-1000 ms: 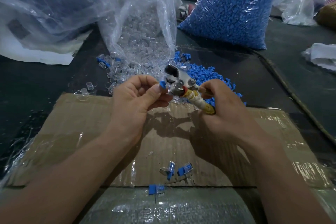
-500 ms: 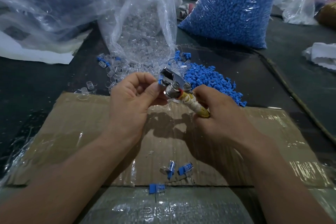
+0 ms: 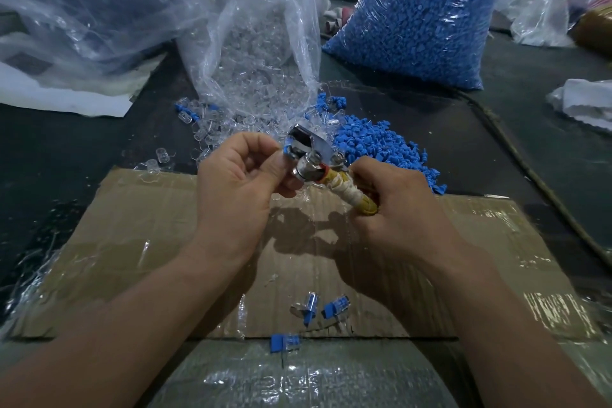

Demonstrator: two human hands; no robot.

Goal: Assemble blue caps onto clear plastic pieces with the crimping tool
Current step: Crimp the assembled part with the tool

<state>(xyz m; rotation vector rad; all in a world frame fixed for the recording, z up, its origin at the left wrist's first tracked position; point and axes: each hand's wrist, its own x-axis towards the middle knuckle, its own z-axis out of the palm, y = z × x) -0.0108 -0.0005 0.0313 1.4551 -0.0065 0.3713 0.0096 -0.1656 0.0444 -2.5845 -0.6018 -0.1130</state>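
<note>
The blue cap is sitting at the mouth of the crimping tool, raised above the cardboard. The left hand is pinching it there between thumb and forefinger. Any clear piece under it is hidden by the fingers. The right hand is wrapping its grip round the tape-bound handle. To do this step well, the left grip should be holding the cap square in the tool's head, fingertips off the metal, while the right is squeezing steadily rather than snatching. A tilted cap would likely seat crooked. Three finished pieces are lying near the cardboard's front edge. Loose blue caps are lying heaped on the dark surface just behind the tool.
</note>
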